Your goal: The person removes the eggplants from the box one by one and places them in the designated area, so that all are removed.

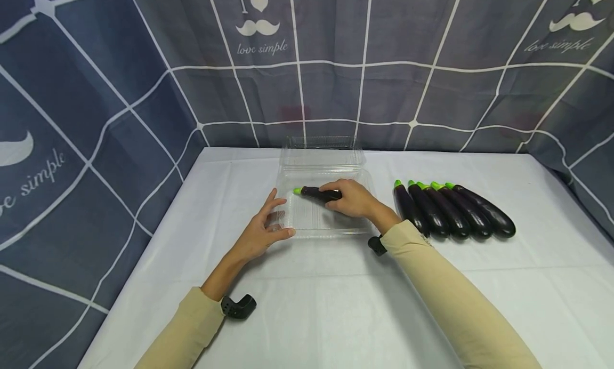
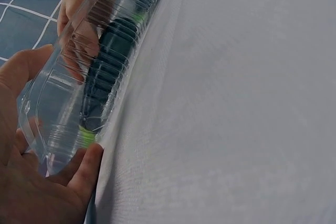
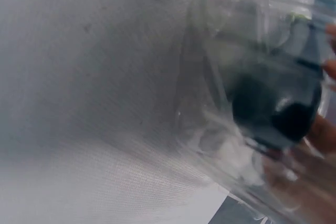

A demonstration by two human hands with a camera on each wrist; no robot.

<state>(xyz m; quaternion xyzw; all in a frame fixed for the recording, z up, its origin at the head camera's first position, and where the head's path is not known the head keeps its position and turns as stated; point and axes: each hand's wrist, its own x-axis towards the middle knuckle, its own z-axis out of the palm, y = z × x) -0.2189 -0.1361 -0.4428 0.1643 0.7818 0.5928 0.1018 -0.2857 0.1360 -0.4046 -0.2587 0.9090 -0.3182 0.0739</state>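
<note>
A clear plastic clamshell container [image 1: 307, 225] lies on the table with its lid [image 1: 321, 158] folded back. My left hand [image 1: 256, 238] holds the container's left front corner, thumb along the front and fingers at the left side. Inside the container, my right hand [image 1: 352, 198] grips a dark purple eggplant [image 1: 314, 193] from above, its green stem end pointing left. In the left wrist view the eggplant [image 2: 107, 61] shows through the ribbed plastic wall. The right wrist view is blurred; the rounded end of the eggplant [image 3: 275, 106] appears behind the plastic.
Several eggplants [image 1: 453, 211] lie side by side to the right of the container, green ends toward the back. A white cloth [image 1: 307, 315] covers the table. Grey checked curtains [image 1: 336, 91] hang behind and at the sides.
</note>
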